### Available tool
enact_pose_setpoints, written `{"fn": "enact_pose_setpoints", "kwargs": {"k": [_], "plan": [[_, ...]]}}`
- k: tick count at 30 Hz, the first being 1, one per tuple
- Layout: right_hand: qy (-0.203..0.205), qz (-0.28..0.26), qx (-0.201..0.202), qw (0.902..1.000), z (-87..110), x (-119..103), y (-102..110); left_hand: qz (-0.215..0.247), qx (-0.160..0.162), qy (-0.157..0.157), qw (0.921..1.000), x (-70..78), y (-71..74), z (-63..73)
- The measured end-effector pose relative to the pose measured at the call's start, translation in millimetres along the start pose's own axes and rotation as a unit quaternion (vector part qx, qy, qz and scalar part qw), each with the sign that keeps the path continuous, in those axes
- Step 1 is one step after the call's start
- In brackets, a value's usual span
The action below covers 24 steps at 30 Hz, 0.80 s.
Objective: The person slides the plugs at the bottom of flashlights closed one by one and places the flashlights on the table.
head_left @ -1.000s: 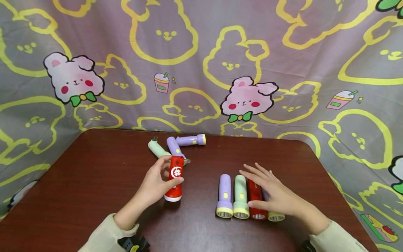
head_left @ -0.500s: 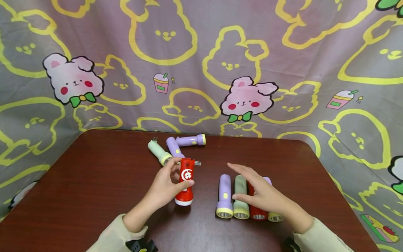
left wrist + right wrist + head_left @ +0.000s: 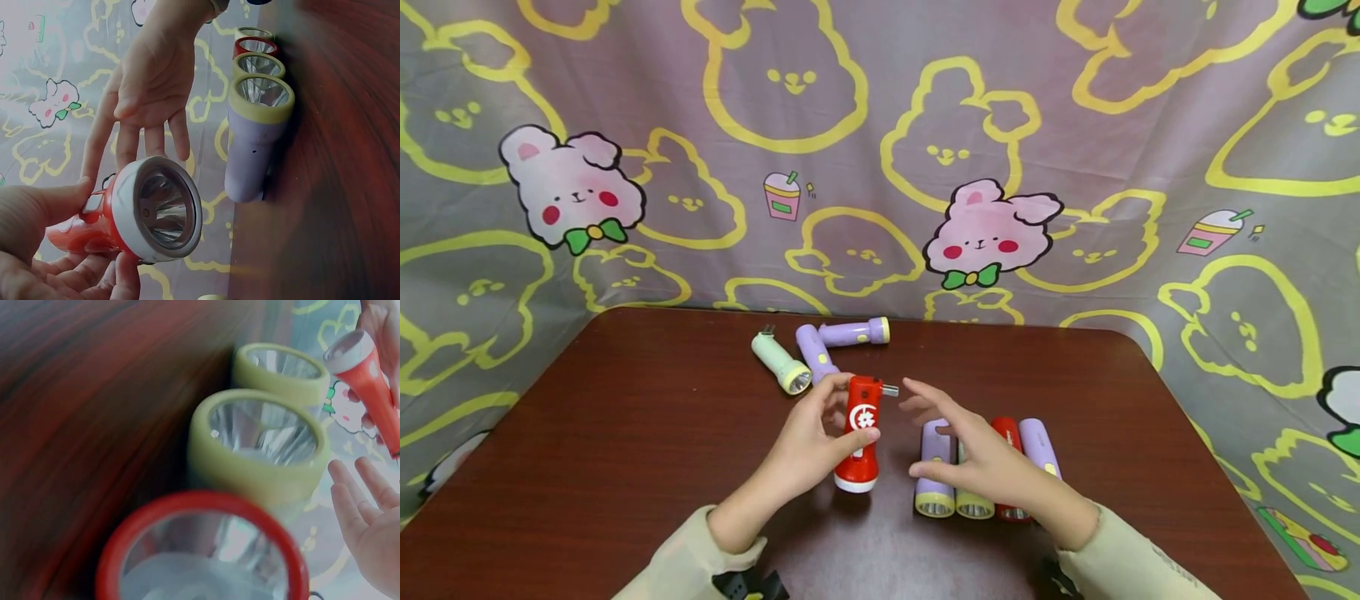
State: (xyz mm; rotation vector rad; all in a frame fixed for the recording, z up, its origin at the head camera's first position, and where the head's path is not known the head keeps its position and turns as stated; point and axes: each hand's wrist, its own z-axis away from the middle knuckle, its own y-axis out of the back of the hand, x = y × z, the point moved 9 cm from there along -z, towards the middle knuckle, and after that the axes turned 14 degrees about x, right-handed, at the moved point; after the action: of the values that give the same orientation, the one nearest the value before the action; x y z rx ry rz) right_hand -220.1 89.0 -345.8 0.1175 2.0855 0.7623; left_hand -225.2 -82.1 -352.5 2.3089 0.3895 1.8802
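My left hand grips a red flashlight with a white rim, its lens end down and metal plug prongs sticking out to the right at the top. In the left wrist view the thumb lies by the flashlight's switch, and the lens faces the camera. My right hand, fingers apart and holding nothing, hovers just right of the red flashlight. It partly covers a row of flashlights: a purple one, a green one, a red one and another purple one.
Farther back on the brown table lie a mint-green flashlight with its prongs out, a purple flashlight and another purple flashlight on its side. A patterned curtain hangs behind the table's far edge.
My left hand has carried the red flashlight to the right, uncovering the mint-green one. My right hand has moved left across the row, from the red flashlight toward the left hand.
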Motion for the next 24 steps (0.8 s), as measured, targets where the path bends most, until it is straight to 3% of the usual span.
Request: {"fn": "enact_pose_setpoints", "kwargs": {"k": [11,18,24], "plan": [[0.000,-0.037,0.027,0.9989,-8.6,-7.2,-8.2,-0.003,-0.005,-0.019,0.9998,8.7,-6.8,-1.0],[0.025,-0.096,0.031,0.9946,-9.9,-11.0,-11.3,-0.002,-0.006,-0.011,0.9999,10.3,-9.6,-1.3],[0.019,-0.105,0.034,0.9937,-9.2,-9.6,-13.4,0.000,-0.011,-0.018,0.9998,10.7,-13.1,-1.2]]}}
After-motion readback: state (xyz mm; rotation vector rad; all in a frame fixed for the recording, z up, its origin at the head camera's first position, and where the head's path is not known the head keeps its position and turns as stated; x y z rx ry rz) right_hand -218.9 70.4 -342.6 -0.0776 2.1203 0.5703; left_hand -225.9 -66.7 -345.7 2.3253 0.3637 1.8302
